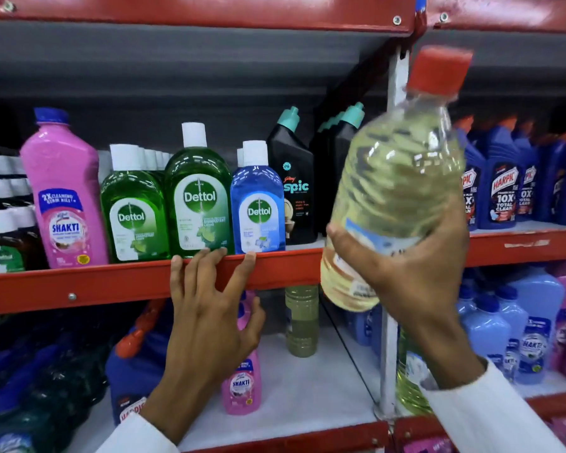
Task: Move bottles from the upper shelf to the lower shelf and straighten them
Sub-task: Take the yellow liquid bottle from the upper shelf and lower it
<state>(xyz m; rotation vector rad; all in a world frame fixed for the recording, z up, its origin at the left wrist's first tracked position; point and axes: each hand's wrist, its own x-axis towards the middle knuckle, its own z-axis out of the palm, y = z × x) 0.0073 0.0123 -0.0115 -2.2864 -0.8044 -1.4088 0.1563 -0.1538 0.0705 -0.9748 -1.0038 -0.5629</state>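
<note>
Yellow liquid filled the red-capped bottle [396,188] my right hand [415,273] gripped low, tilted, in front of the shelf post [395,86]. My left hand [209,308], fingers spread, rested on the upper shelf's red edge [111,282]. Swung carelessly towards the lower shelf [307,387], it could topple the bottle [302,322] there.

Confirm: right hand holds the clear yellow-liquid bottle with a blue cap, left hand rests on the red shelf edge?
Not quite. The head view shows the clear plastic bottle of yellow liquid has a red cap, not blue. The rest stands: the right hand grips it, and the left hand has its fingertips on the red metal shelf edge.
</note>
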